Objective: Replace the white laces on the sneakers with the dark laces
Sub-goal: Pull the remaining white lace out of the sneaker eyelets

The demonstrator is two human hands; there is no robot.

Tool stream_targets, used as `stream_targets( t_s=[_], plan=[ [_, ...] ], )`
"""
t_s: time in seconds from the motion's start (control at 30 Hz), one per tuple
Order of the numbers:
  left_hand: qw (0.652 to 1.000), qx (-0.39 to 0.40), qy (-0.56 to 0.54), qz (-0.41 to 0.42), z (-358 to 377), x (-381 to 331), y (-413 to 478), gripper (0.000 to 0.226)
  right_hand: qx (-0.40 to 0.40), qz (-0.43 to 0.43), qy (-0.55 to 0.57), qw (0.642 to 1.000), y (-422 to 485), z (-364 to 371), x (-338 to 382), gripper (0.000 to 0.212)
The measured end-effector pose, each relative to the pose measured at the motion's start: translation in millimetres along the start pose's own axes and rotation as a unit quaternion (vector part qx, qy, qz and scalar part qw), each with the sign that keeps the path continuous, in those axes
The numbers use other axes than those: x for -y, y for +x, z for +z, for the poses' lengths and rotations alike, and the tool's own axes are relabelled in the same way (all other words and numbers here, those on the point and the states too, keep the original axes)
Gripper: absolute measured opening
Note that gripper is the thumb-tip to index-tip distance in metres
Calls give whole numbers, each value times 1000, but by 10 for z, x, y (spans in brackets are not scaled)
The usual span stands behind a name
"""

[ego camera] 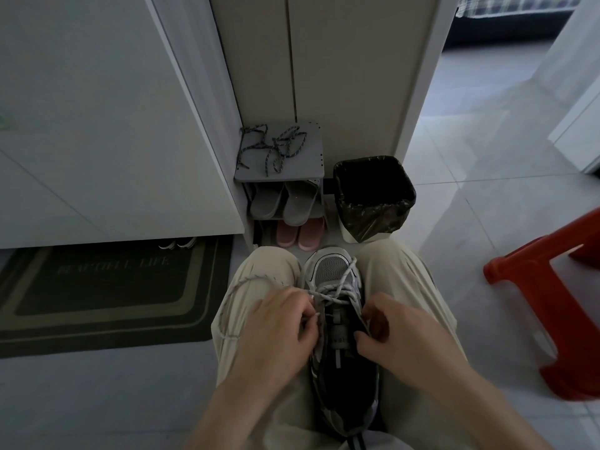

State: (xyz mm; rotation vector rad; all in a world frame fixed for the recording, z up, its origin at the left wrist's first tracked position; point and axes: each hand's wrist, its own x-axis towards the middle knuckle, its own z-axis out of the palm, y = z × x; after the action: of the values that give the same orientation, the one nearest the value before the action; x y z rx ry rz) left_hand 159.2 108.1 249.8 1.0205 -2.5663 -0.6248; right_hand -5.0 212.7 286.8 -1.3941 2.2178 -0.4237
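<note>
At far left a dark rectangular doormat (107,287) lies flat below the white cabinet's (97,141) lower edge. The dark speckled rope laces (272,147) lie tangled on top of the small grey shoe rack (311,172), well apart from me. My left hand (279,323) has a narrow grip, pinching the white speckled lace (328,292), whose slack loops over my left thigh. The grey and white mesh sneaker (334,271) sits between my knees, toe away. A dark-lined bin (373,196) stands just beside the rack. My right hand (389,329) curls its grip on the sneaker's right eyelet edge. Open tiled floor (470,222) separates my knee from the red plastic stool (545,287).

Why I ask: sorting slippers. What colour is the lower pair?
Pink slippers, clearest in the head view.
</note>
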Motion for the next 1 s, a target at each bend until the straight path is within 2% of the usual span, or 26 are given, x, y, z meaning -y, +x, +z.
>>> stream_targets(
  t_s=[0.17,0.27,0.37,0.5,0.57,0.67,0.7,0.8,0.9,1.0],
  plan=[
    [989,-11,-109,-99,39,-35,23,12,-1,2,4,1000,-2,-2,-12,24],
    [985,-6,-116,-128,13,12,34,14,0,1,2,1000,0,-2,-13,23],
    [994,23,-68,-84,-50,46,18,12,-2,-1,12,1000,18,29,-55,29],
    [994,-47,-80,-53,-104,53,39,21,10,-3,61,998,59,40,-131,43],
    [996,-43,-77,-35,-92,42,64,25,-11,-13,80,997,102,48,-152,34],
    [999,29,-17,-9,-66,-8,70,50,-44,-14,100,994,199,86,-171,16],
    [999,36,3,-7,-62,-29,67,52,-48,-12,106,993,229,96,-166,11],
    [999,18,25,-18,-75,-52,70,45,-47,-13,118,992,307,128,-152,7],
    [999,25,33,-20,-76,-40,66,46,-41,-15,117,992,380,147,-139,5],
    [999,22,17,-27,-71,-62,65,49,-43,-55,95,993,457,166,-132,5]
  ],
)
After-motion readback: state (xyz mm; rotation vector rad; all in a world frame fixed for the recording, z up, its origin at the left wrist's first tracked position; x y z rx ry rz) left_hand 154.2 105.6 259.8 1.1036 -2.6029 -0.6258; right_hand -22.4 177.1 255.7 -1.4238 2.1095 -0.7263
